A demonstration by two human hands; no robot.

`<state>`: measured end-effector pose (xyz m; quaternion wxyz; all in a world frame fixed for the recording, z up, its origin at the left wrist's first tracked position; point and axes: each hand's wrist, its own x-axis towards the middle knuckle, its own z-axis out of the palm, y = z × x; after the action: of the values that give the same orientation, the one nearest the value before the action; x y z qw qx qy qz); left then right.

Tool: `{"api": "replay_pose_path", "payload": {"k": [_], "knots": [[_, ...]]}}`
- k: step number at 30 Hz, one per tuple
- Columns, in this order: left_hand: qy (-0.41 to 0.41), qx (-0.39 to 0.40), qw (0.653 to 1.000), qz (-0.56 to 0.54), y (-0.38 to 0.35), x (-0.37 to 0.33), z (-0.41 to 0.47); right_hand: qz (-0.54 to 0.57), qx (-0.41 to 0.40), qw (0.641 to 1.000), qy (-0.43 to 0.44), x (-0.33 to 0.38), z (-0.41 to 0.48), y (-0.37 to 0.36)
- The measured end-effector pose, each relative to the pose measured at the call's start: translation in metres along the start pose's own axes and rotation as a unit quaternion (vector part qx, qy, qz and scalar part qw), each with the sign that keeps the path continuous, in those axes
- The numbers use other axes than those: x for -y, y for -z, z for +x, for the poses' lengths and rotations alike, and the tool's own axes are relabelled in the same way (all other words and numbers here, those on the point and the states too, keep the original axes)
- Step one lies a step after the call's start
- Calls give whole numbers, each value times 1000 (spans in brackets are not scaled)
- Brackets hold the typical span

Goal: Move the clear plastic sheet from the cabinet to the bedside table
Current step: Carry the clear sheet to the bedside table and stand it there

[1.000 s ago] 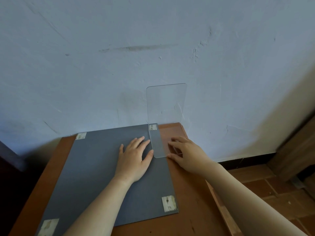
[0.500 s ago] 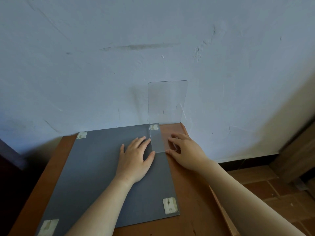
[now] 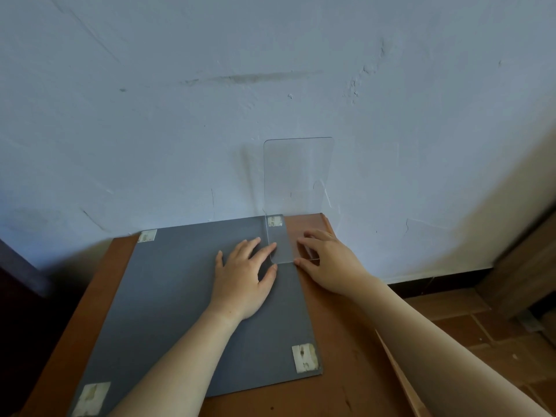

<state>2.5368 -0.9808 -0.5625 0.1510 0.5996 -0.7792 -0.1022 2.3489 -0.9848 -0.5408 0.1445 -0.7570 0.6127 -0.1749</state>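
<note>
Near: grey mat (image 3: 180, 296) taped on the table (image 3: 340, 371). Left hand (image 3: 243, 278) lies flat on the mat, fingers straight and loose, index and thumb tips at the left edge of the sheet (image 3: 298, 173)'s foot. Right hand (image 3: 325, 260) rests lightly bent fingers on the foot's right part, thumb at its front edge, with no clear grasp.

Far: the bent sheet stands on the table's back right corner, close to the wall (image 3: 270, 85). Its panel is straighter than a second ago and the foot is down flat; hands have barely shifted.

Reading: placement looks done, only letting go remains.
</note>
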Motion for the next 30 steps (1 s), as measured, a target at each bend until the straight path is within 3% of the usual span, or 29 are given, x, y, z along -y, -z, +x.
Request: {"api": "replay_pose_path", "payload": {"k": [6,12,23,30], "knots": [[-3,61,998,-26,14,0,4,10,-25,1000,-12,6,-8,13],[-36,81,993,-74,91,-26,9,-20,26,997,-72,30,-23,72],[-87,119,985,-89,310,-132,-27,25,54,994,-87,149,-80,295],[-115,123,982,-85,444,-224,-20,56,5,995,-82,205,-107,444]]}}
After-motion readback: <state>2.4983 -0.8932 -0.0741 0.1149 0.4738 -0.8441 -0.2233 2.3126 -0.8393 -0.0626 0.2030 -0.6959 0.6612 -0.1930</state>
